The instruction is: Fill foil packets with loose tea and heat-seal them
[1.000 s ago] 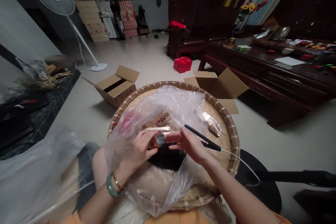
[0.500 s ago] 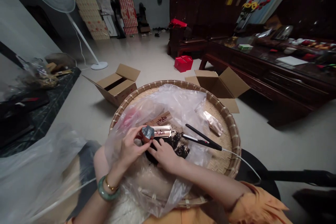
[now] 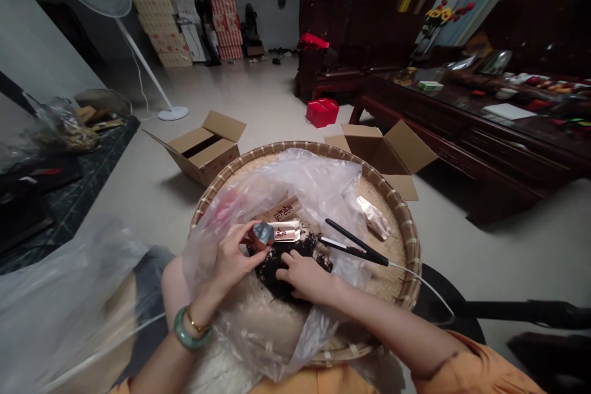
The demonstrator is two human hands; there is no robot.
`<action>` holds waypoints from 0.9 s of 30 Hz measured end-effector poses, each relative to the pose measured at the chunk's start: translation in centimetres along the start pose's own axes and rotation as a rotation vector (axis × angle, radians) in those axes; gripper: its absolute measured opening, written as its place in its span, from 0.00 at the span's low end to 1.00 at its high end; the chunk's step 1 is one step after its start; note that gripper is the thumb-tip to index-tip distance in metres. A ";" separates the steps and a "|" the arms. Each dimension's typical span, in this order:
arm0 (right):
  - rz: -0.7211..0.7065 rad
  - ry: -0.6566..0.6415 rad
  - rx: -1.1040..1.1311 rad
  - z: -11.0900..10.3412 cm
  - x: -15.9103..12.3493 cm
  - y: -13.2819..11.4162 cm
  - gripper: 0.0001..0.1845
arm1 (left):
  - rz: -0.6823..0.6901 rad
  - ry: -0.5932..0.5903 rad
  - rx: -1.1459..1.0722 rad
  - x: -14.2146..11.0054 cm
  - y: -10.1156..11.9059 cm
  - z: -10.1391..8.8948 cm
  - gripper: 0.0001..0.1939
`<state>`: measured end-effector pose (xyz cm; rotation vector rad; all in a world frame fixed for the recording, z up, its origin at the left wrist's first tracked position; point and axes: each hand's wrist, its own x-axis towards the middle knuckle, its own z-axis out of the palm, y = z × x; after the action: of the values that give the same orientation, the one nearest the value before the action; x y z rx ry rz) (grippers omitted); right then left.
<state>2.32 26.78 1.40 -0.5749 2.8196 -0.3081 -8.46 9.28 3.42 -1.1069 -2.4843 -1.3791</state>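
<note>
My left hand (image 3: 233, 257) holds a small copper-coloured foil pouch (image 3: 263, 234) between thumb and fingers, its silvery mouth facing me. Over a pile of dark, dry tea leaves (image 3: 272, 274) is my right hand (image 3: 307, 276), its bent fingers closing in the leaves. The pile lies on a clear plastic bag (image 3: 318, 172) spread in a round woven bamboo tray (image 3: 217, 181). Just beyond the pouch lie a shiny printed packet (image 3: 287, 231) and a brown printed one (image 3: 286, 208). A black hair straightener (image 3: 357, 246) rests with its arms apart to the right of the leaves.
Another foil packet (image 3: 373, 217) lies at the tray's right side. Opened cardboard boxes (image 3: 215, 154) stand beyond the tray on both sides. A white cord (image 3: 427, 283) crosses the right rim. Farther off are a red box (image 3: 322, 112), a standing fan (image 3: 173, 113) and a dark wooden table (image 3: 457, 117).
My right hand has moved away from the pouch, right and slightly down onto the tea leaves, uncovering more of the pile. My left hand keeps the pouch, shifted slightly right.
</note>
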 end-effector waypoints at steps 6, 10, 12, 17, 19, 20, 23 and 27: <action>0.153 0.222 0.599 -0.2 -0.9 2.1 0.19 | 0.016 -0.034 -0.009 0.0 0.3 0.3 0.22; 0.251 0.418 0.875 -2.0 -1.9 3.0 0.17 | 0.045 -0.043 0.004 -0.1 0.8 0.7 0.22; 0.239 0.476 0.952 -3.5 -2.3 3.2 0.17 | 0.052 -0.050 -0.015 -0.1 1.1 1.0 0.22; 0.221 0.580 0.900 -7.3 -2.6 2.7 0.16 | 0.084 -0.047 0.029 -0.1 2.3 2.1 0.25; 0.219 0.628 0.800 -8.6 -2.5 2.0 0.16 | 0.078 -0.019 0.026 -0.2 2.8 2.6 0.25; 0.218 0.634 0.738 -9.1 -2.4 1.6 0.16 | 0.072 -0.001 0.021 -0.3 2.9 2.9 0.25; 0.238 0.573 0.562 -10.1 -2.0 0.4 0.18 | 0.071 0.063 0.030 -0.5 3.2 3.8 0.25; 0.247 0.468 0.453 -10.4 -1.7 -0.3 0.21 | 0.081 0.133 0.071 -0.6 3.1 4.6 0.23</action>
<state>0.96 28.83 11.68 -0.0537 3.0414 -1.1157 -4.92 13.46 2.63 -1.0531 -2.3491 -1.2880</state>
